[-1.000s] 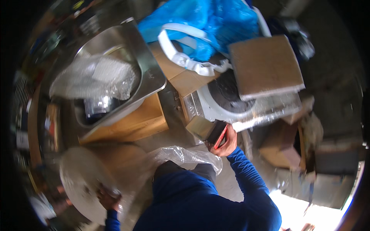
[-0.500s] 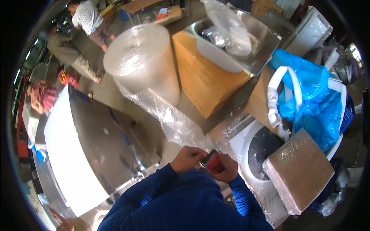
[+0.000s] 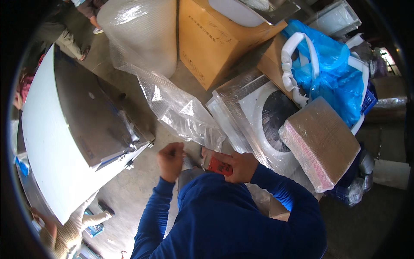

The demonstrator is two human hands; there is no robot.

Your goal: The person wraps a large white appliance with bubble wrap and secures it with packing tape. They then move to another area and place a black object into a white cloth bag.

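My right hand [image 3: 243,166] is closed around a small red, dark-edged hand-held object [image 3: 218,166] in front of my chest; its exact kind is not clear. To the left, my left hand [image 3: 170,162] is raised with its fingers curled together, apart from the red object. Whatever those fingers hold, if anything, is too small to make out. A loose strip of clear bubble wrap [image 3: 181,110] runs down from a big upright roll [image 3: 140,36] and ends just above my right hand.
A cardboard box [image 3: 211,41] stands beyond, under a metal sink. At right are a plastic-wrapped white panel with a round dark opening [image 3: 258,105], a bubble-wrapped box [image 3: 325,140] and blue plastic bags [image 3: 336,77]. Large sheet-metal panels [image 3: 51,129] stand left. Other people are nearby.
My hands have come apart: the left has moved left, away from the red object, which stays in my right hand. The view has tilted down, so the surroundings sit higher.
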